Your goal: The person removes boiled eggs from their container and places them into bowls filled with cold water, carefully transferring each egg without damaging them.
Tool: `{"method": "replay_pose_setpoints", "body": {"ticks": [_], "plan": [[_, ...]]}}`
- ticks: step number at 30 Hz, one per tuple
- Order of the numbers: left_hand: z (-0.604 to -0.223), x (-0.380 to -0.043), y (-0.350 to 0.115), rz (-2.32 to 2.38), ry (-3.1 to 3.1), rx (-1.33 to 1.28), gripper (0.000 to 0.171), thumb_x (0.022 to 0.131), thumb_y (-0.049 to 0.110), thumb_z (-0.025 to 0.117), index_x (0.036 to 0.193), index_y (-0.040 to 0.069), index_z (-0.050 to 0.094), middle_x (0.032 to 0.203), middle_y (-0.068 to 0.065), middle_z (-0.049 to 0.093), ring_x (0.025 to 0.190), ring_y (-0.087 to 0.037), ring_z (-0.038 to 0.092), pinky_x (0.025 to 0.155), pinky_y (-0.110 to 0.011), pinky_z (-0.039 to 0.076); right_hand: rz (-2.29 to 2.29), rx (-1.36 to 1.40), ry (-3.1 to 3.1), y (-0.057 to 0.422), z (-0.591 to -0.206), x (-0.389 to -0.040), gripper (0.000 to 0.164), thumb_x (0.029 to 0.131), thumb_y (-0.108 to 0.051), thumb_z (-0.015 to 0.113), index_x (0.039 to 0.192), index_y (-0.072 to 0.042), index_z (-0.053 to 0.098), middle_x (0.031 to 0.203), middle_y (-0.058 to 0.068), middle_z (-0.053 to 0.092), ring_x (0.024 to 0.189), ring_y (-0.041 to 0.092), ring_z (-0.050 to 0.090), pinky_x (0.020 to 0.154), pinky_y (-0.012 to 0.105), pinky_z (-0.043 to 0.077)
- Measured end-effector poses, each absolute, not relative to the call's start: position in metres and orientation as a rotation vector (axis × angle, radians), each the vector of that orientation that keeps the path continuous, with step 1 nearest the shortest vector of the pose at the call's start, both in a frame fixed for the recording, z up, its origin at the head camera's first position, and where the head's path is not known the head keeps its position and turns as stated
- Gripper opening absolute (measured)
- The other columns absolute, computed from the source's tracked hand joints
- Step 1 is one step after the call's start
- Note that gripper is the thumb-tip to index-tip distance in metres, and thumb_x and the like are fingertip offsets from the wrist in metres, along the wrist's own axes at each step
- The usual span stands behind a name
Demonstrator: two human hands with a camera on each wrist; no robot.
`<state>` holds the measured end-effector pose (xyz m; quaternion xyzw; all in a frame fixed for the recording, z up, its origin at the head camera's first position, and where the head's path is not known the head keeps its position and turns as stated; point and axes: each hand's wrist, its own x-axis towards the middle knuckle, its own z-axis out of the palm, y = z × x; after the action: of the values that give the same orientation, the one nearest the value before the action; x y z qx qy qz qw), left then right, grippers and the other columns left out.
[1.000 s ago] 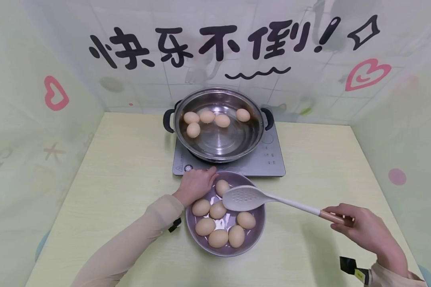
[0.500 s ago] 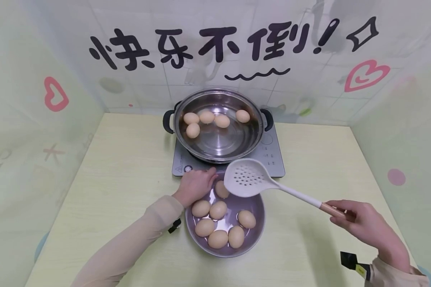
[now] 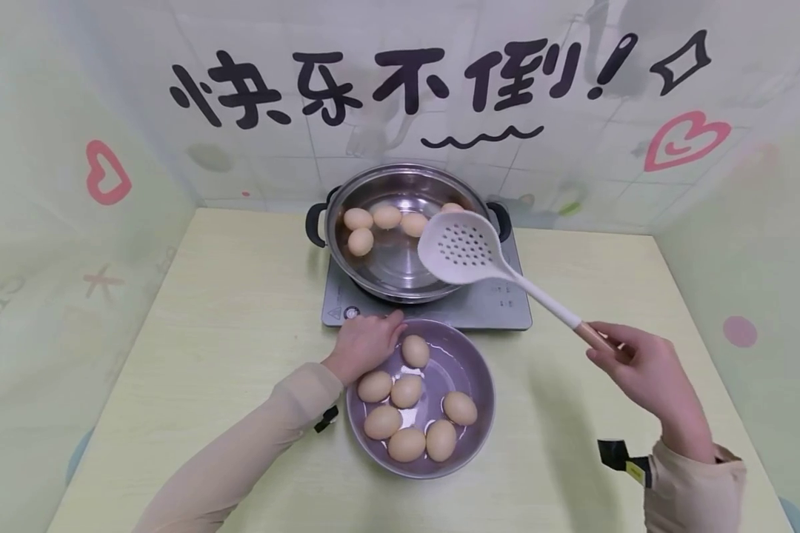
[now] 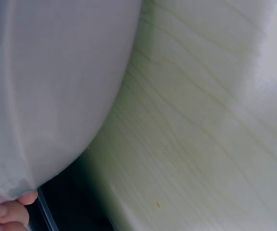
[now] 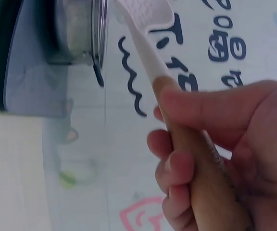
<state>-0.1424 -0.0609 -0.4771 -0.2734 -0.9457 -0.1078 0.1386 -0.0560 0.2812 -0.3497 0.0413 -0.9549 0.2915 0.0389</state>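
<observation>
My right hand [image 3: 647,370] grips the wooden handle of a white slotted spoon [image 3: 463,250], fingers wrapped round it in the right wrist view. The spoon's perforated head hangs over the right part of a steel pot [image 3: 407,285], with no egg on it, and partly hides one egg. Several brown eggs [image 3: 361,242] sit in the pot. At the upper left rim of a purple-grey bowl [image 3: 470,451], my left hand [image 3: 363,344] holds on; its fingertips [image 4: 8,211] show against the bowl's outside in the left wrist view. Several eggs [image 3: 407,444] lie in the bowl.
The pot stands on a grey induction cooker [image 3: 493,314], just behind the bowl. Black handles [image 3: 316,224] stick out at the pot's sides. A pale wood-grain table [image 3: 240,296] carries everything, with a printed wall covering [image 3: 253,170] at the back and sides.
The right hand has lifted the slotted spoon from over the bowl and carried it forward above the pot. The left hand stays at the bowl's rim.
</observation>
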Motion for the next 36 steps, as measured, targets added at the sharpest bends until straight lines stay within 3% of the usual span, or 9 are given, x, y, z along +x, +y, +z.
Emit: {"method": "replay_pose_setpoints", "body": {"ticks": [12, 23, 36], "plan": [[-0.475, -0.142, -0.06, -0.331, -2.754, -0.792, 0.02, 0.09, 0.029, 0.053, 0.078, 0.013, 0.049, 0.052, -0.003, 0.055, 0.046, -0.028, 0.057, 0.039, -0.037, 0.037, 0.777, -0.003, -2.702, 0.235, -0.361, -0.095, 0.033, 0.074, 0.004, 0.068, 0.107, -0.001, 0.066, 0.063, 0.009, 0.05, 0.051, 0.016, 0.036, 0.046, 0.027, 0.03], [-0.478, -0.143, -0.061, -0.307, -2.755, -0.798, 0.021, 0.091, 0.03, 0.051, 0.079, 0.013, 0.05, 0.053, -0.003, 0.056, 0.046, -0.027, 0.057, 0.039, -0.037, 0.038, 0.797, -0.022, -2.595, 0.215, -0.376, -0.115, 0.038, 0.072, 0.01, 0.065, 0.109, 0.0, 0.064, 0.071, 0.017, 0.053, 0.059, 0.029, 0.05, 0.053, 0.036, 0.037], [-0.479, -0.143, -0.06, -0.307, -2.761, -0.786, 0.021, 0.091, 0.031, 0.051, 0.08, 0.013, 0.05, 0.053, -0.003, 0.057, 0.046, -0.028, 0.056, 0.039, -0.037, 0.037, 0.764, 0.005, -2.628, 0.209, -0.381, -0.115, 0.037, 0.073, 0.01, 0.064, 0.108, -0.001, 0.065, 0.072, 0.017, 0.055, 0.057, 0.029, 0.051, 0.051, 0.035, 0.037]]}}
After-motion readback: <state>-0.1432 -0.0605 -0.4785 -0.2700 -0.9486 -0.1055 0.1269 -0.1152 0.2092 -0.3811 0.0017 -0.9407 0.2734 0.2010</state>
